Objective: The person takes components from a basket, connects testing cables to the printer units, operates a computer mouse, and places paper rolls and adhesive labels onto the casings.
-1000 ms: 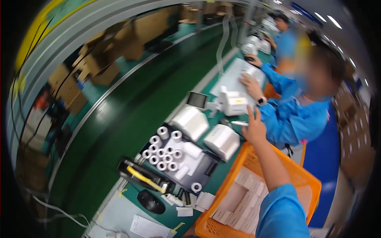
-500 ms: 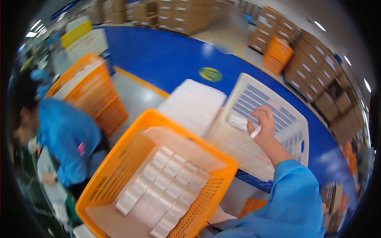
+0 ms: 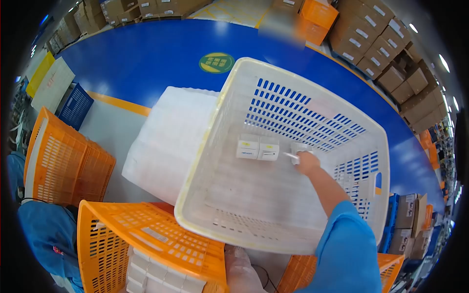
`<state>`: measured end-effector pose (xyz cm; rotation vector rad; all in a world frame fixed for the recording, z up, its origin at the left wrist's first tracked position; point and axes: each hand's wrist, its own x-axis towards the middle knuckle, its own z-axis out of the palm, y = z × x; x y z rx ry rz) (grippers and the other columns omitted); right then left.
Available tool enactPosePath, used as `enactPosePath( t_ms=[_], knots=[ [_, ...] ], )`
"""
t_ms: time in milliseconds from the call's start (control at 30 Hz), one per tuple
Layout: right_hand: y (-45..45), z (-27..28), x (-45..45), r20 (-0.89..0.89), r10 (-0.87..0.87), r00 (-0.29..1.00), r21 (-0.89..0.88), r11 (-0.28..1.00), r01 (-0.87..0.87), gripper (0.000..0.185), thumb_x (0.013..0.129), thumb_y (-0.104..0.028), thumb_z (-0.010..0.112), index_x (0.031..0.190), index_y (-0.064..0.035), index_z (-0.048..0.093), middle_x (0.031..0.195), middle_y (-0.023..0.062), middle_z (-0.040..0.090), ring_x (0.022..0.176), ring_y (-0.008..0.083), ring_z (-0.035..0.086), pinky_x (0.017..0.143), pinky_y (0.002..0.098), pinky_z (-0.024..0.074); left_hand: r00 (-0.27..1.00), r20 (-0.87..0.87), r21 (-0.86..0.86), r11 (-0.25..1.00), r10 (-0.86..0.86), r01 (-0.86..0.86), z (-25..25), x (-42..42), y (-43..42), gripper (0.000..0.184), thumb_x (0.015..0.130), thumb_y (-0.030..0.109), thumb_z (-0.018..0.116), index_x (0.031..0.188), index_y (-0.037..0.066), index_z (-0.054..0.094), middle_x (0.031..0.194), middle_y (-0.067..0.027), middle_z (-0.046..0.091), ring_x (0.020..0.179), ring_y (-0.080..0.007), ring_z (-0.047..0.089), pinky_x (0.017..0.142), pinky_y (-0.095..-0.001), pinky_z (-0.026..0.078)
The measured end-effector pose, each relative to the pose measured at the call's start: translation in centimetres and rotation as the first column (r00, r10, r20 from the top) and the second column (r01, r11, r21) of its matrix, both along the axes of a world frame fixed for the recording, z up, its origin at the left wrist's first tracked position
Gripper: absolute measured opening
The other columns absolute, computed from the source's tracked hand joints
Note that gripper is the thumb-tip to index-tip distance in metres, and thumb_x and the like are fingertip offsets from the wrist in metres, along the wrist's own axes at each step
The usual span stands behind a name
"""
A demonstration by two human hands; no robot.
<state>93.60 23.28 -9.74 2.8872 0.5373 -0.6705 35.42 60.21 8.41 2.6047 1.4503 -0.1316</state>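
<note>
My right hand (image 3: pixel 308 162) reaches down into a large white plastic basket (image 3: pixel 293 68). Its fingers are closed at a small white box (image 3: pixel 299 147), partly covered by the hand. A thin white strip (image 3: pixel 291 156) sticks out leftward from the fingers; whether it is a separate stick or part of the box, I cannot tell. To the left of the hand, two white boxes (image 3: pixel 258 148) with small yellow-green marks and printing stand side by side on the basket's bottom. My left hand is out of view.
An orange basket (image 3: pixel 151 229) holding rows of white boxes (image 3: pixel 159 276) stands at the lower left. White foam-like sheets (image 3: pixel 168 136) lie beside the white basket. More orange baskets (image 3: pixel 73 161) and a person's blue sleeve (image 3: pixel 46 239) are at the left. Cartons (image 3: pixel 361 39) are stacked behind.
The view has swung down and right, so the white basket now fills the middle. My right hand has gone from above the basket to low inside it, its fingers now at a box.
</note>
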Motion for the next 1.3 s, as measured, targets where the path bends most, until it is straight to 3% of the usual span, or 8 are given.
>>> enactPosePath(
  t_ms=[133, 333, 533, 733, 933, 1067, 1233, 1300],
  knots=[
    [4.5, -6.0, -1.0, 0.104, 0.058, 0.993, 0.144, 0.987, -0.073, 0.067, 0.071, -0.028, 0.073, 0.13, -0.0152, 0.046, 0.129, 0.0117, 0.049, 0.103, 0.0294, 0.06, 0.086, 0.0401, 0.0501, 0.999, -0.049, 0.052, 0.999, 0.019, -0.017, 0.5, 1.8, 3.6, 0.026, 0.062, 0.029, 0.071, 0.07, 0.009, 0.056, 0.069, -0.0125, 0.055, 0.065, -0.0347, 0.055, 0.058, -0.0456, 0.043],
    [11.6, -8.0, -2.3, 0.175, 0.589, 0.789, 0.158, 0.774, -0.614, 0.078, 0.073, -0.026, 0.07, 0.141, -0.0164, 0.032, 0.145, 0.0157, 0.034, 0.083, 0.0303, 0.066, 0.07, 0.0403, 0.0539, 0.994, -0.096, 0.103, 0.994, 0.058, -0.048, 1.7, 3.0, 8.5, 0.026, 0.062, 0.029, 0.071, 0.07, 0.009, 0.057, 0.069, -0.0125, 0.056, 0.065, -0.0346, 0.056, 0.058, -0.0455, 0.044],
    [15.4, -12.8, -1.7, 0.274, 0.586, 0.762, -0.1, 0.806, -0.584, 0.078, 0.076, -0.02, 0.064, 0.144, -0.0107, 0.027, 0.144, 0.0208, 0.034, 0.076, 0.027, 0.068, 0.066, 0.0378, 0.0539, 0.99, -0.105, 0.157, 0.985, 0.094, -0.077, 2.5, 4.0, 13.3, 0.025, 0.062, 0.029, 0.071, 0.071, 0.009, 0.057, 0.07, -0.0125, 0.056, 0.066, -0.0345, 0.056, 0.058, -0.0453, 0.044],
    [16.4, -13.6, -1.3, 0.382, 0.55, 0.743, -0.049, 0.814, -0.578, 0.081, 0.076, -0.022, 0.064, 0.145, -0.0085, 0.025, 0.138, 0.0185, 0.039, 0.081, 0.0258, 0.067, 0.065, 0.0365, 0.0546, 0.987, -0.115, 0.164, 0.982, 0.108, -0.089, 2.8, 5.0, 17.7, 0.025, 0.062, 0.029, 0.071, 0.071, 0.009, 0.058, 0.07, -0.0126, 0.057, 0.066, -0.0344, 0.057, 0.059, -0.0452, 0.045],
    [20.7, -11.8, -0.2, 0.333, 0.468, 0.818, -0.03, 0.873, -0.487, 0.085, 0.072, -0.022, 0.07, 0.144, -0.0085, 0.027, 0.14, 0.0147, 0.038, 0.084, 0.0262, 0.067, 0.067, 0.0363, 0.0552, 0.987, -0.111, 0.183, 0.978, 0.119, -0.097, 2.3, 5.4, 18.7, 0.025, 0.062, 0.028, 0.071, 0.072, 0.009, 0.058, 0.07, -0.0126, 0.057, 0.066, -0.0344, 0.057, 0.059, -0.045, 0.045],
    [21.1, -15.4, 1.2, 0.41, 0.382, 0.828, -0.045, 0.915, -0.4, 0.084, 0.073, -0.025, 0.07, 0.144, -0.0098, 0.026, 0.144, 0.0121, 0.035, 0.085, 0.0258, 0.067, 0.068, 0.0355, 0.0552, 0.981, -0.128, 0.173, 0.977, 0.144, -0.12, 0.9, 4.5, 17.2, 0.025, 0.062, 0.028, 0.071, 0.072, 0.009, 0.059, 0.071, -0.0126, 0.058, 0.067, -0.0343, 0.057, 0.06, -0.0449, 0.045],
    [19.2, -9.4, -0.3, 0.302, 0.427, 0.852, 0.068, 0.882, -0.466, 0.082, 0.077, -0.035, 0.068, 0.144, -0.0111, 0.027, 0.147, 0.0157, 0.03, 0.084, 0.0278, 0.067, 0.07, 0.0348, 0.0552, 0.976, -0.137, 0.147, 0.978, 0.171, -0.15, 0.5, 3.2, 15.8, 0.025, 0.062, 0.028, 0.071, 0.072, 0.009, 0.059, 0.071, -0.0126, 0.058, 0.067, -0.0342, 0.057, 0.06, -0.0448, 0.046],
    [17.5, -7.3, -1.1, 0.251, 0.324, 0.912, 0.081, 0.932, -0.353, 0.087, 0.074, -0.039, 0.069, 0.145, -0.0106, 0.026, 0.145, 0.0215, 0.029, 0.087, 0.028, 0.067, 0.072, 0.0348, 0.0548, 0.975, -0.14, 0.141, 0.978, 0.174, -0.154, 0.7, 2.7, 15.6, 0.024, 0.062, 0.028, 0.071, 0.073, 0.009, 0.059, 0.071, -0.0126, 0.058, 0.067, -0.0342, 0.058, 0.06, -0.0447, 0.046]
  ],
)
